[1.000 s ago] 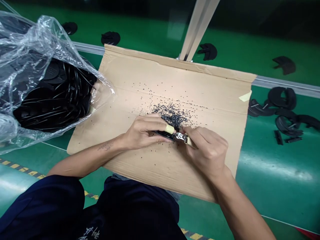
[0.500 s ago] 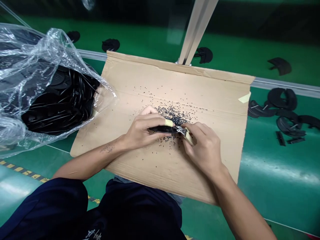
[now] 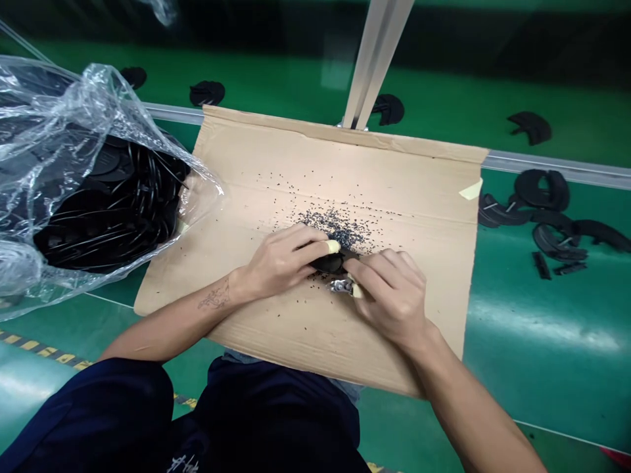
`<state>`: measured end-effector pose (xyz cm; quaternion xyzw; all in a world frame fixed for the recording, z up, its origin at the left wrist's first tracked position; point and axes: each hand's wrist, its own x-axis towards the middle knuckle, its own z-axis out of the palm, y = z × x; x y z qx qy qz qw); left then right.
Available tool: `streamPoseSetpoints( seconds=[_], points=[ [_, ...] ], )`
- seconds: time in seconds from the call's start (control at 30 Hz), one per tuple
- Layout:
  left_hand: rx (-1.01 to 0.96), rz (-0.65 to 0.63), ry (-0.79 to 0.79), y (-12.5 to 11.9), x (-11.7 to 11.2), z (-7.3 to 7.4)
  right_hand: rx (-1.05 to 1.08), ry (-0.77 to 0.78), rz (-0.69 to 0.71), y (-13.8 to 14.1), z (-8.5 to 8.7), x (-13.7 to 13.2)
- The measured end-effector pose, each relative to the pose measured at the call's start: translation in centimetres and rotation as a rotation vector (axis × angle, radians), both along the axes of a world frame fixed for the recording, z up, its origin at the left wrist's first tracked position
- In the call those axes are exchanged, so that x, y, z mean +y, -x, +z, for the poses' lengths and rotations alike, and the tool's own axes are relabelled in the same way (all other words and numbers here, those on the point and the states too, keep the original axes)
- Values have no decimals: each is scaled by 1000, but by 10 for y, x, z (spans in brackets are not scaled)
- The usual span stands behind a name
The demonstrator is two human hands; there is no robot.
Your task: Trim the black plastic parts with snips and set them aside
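Observation:
My left hand grips a round, flat black plastic part between thumb and fingers, with yellow tape on one finger. The part is held above a sheet of cardboard. Closed around a pair of small metal nippers, my right hand also has its fingertips at the part's right edge. The jaws of the nippers point left, below the part and apart from it. My right palm hides most of the handles. Tiny black clippings lie scattered and heaped on the cardboard just beyond my hands.
A clear plastic bag full of black parts stands open at the left. More curved black pieces lie on the green surface at the right. A metal post rises behind the cardboard's far edge.
The nippers have come away from the part's edge and moved toward me. The part has tilted to show more of its face, and my right fingertips have come to its edge.

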<state>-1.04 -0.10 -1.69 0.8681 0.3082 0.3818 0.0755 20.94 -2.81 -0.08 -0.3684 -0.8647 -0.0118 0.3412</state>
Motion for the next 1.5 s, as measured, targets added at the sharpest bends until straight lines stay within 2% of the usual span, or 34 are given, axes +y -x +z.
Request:
streamPoseSetpoints(
  seconds=[0.07, 0.13, 0.17, 0.23, 0.33, 0.43, 0.53, 0.87, 1.23, 1.5],
  points=[
    [43, 11, -14, 1, 0, -2, 79, 76, 86, 1, 3, -1],
    [12, -9, 16, 1, 0, -2, 251, 238, 144, 0, 7, -1],
    [-23, -26, 49, 2, 1, -2, 339, 312, 127, -1, 8, -1],
    [-105, -69, 132, 2, 1, 0, 428, 376, 5, -5, 10, 3],
    [-203, -126, 241, 2, 1, 2, 309, 309, -119, -12, 6, 10],
    [-271, -155, 300, 0, -1, 4, 113, 270, -83, -17, 0, 14],
    [-298, -170, 327, -1, -2, 6, 25, 271, -64, -18, -3, 13],
    [-305, -243, 331, 0, -1, 7, -65, 115, -95, -17, 0, 11],
    [-317, -251, 340, 1, -2, 4, -68, 126, -81, -17, 2, 9],
    [-333, -248, 324, 0, -2, 4, -97, 70, -118, -16, 0, 9]
  ],
)
